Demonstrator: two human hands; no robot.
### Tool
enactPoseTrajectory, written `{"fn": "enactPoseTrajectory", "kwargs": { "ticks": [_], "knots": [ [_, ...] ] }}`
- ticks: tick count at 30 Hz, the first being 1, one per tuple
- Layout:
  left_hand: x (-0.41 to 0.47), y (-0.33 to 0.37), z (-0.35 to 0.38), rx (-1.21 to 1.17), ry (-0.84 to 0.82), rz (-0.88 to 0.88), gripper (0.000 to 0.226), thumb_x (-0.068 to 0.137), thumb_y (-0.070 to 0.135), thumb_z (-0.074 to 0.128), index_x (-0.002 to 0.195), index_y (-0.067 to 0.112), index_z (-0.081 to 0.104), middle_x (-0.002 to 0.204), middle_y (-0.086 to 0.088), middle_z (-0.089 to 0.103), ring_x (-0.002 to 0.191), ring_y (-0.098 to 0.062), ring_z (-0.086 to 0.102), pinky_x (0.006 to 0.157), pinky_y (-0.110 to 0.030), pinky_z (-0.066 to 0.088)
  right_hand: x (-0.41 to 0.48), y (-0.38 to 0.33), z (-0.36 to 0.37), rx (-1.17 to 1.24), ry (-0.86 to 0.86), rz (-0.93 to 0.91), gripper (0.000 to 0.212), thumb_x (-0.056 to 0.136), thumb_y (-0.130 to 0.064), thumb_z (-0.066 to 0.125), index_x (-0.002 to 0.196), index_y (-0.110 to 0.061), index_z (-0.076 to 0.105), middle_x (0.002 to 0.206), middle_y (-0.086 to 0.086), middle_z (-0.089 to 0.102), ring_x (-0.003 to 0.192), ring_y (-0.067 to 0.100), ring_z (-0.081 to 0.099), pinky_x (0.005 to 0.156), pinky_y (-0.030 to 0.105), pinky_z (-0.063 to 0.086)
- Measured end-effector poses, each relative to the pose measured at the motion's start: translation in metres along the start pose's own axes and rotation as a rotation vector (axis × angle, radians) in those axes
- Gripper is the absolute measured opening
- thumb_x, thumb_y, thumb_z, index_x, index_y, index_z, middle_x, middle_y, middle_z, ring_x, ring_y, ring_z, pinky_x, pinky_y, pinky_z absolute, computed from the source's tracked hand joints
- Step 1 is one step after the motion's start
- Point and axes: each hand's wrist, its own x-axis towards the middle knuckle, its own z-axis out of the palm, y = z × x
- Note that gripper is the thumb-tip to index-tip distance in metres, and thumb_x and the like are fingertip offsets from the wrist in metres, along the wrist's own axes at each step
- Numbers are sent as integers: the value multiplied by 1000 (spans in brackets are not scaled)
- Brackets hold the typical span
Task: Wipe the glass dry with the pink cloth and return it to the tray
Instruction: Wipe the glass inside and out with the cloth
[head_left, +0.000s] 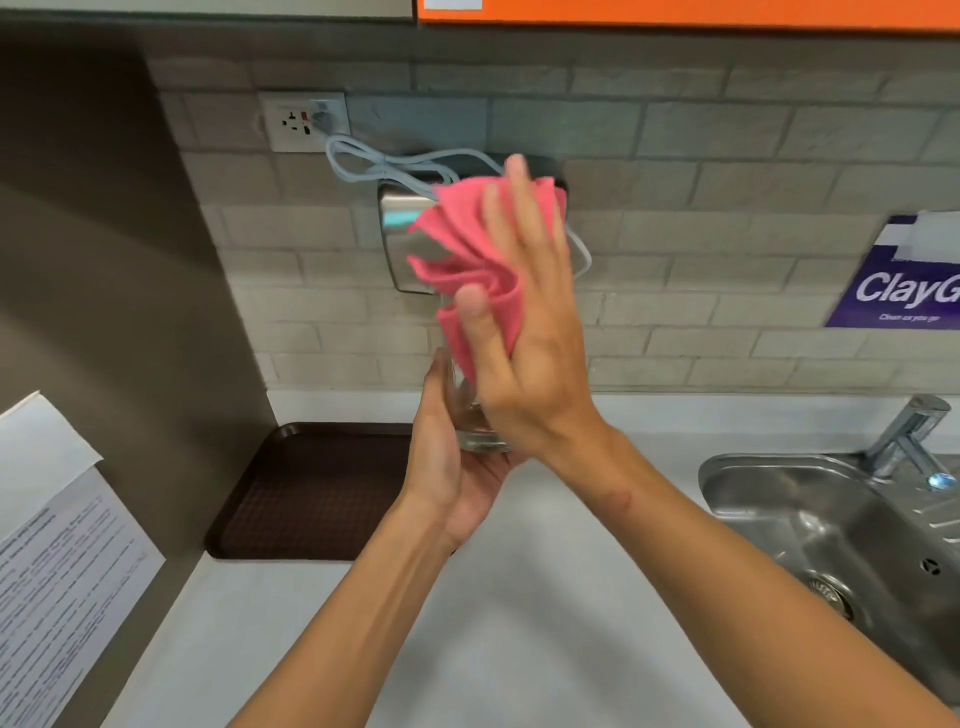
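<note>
A clear drinking glass (464, 410) is held upright above the white counter, its base resting in my left hand (447, 467), which grips it from below and the left. My right hand (524, 332) presses the crumpled pink cloth (467, 260) against the glass's upper part and rim, fingers spread over the cloth. Much of the glass is hidden behind the cloth and my right hand. The dark brown tray (306, 493) lies on the counter below and left of my hands, with nothing on the part I can see.
A steel sink (831, 525) with a tap (904, 436) is at the right. On the tiled wall are a metal dispenser (400, 228), a socket (304, 122) with a grey cable, and a purple sign (904, 280). Paper sheets (57, 545) hang at the left.
</note>
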Motion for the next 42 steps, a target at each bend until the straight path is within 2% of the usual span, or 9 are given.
{"fn": "enactPoseTrajectory", "kwargs": {
  "ticks": [3,6,11,16,21,27,33,36,42],
  "knots": [
    [3,2,-1,17,32,-16,63,106,64,39,131,17,74,109,-15,76,94,-27,73,75,-40,59,-1,4,0,273,41,332,52,109,-36,43,140,5,53,111,-12,71,104,3,67,94,23,52],
    [6,10,-3,46,43,-1,62,107,64,36,130,21,75,108,-10,81,94,-24,79,72,-37,64,-25,11,5,340,7,534,46,112,-37,36,97,-2,62,59,-19,54,56,-1,54,59,17,47],
    [4,9,-3,53,72,-4,60,109,59,38,132,17,75,128,-15,77,123,-32,72,97,-45,61,-51,-8,6,294,10,498,50,108,-39,44,137,0,58,121,6,74,112,8,70,95,26,55],
    [-1,2,-3,106,33,125,77,95,72,51,142,13,59,108,17,82,104,0,76,85,-17,59,-54,-25,15,178,-14,313,81,103,-28,56,162,-37,1,177,16,20,163,33,26,128,57,32],
    [4,10,-2,38,-4,52,53,109,57,39,119,25,81,115,-6,81,107,-23,78,87,-40,64,-16,-5,3,297,-2,325,72,106,-39,51,165,-6,25,149,10,57,127,6,63,104,25,53],
    [5,10,0,37,29,7,65,106,66,36,132,20,74,104,-9,81,93,-23,78,76,-39,62,-16,8,0,341,-17,432,46,107,-49,33,93,-16,62,64,-15,53,60,0,54,60,17,45],
    [3,15,-8,-67,94,7,66,101,67,49,134,14,73,114,-16,81,106,-31,79,80,-39,65,-73,-4,5,137,-122,423,37,107,-53,41,124,-26,61,121,3,70,116,22,67,100,48,55],
    [3,17,-6,-117,32,-49,69,104,67,41,119,14,81,104,-14,83,95,-28,81,75,-38,66,-88,-13,12,-21,-207,321,71,107,-36,53,165,-7,24,172,19,30,164,34,22,131,58,21],
    [0,5,3,-80,52,40,50,110,54,37,136,28,71,141,-8,71,134,-26,65,117,-49,48,-33,-7,5,-29,-64,105,77,107,-37,50,164,-16,3,177,23,7,167,38,2,131,65,18]
  ]
}}
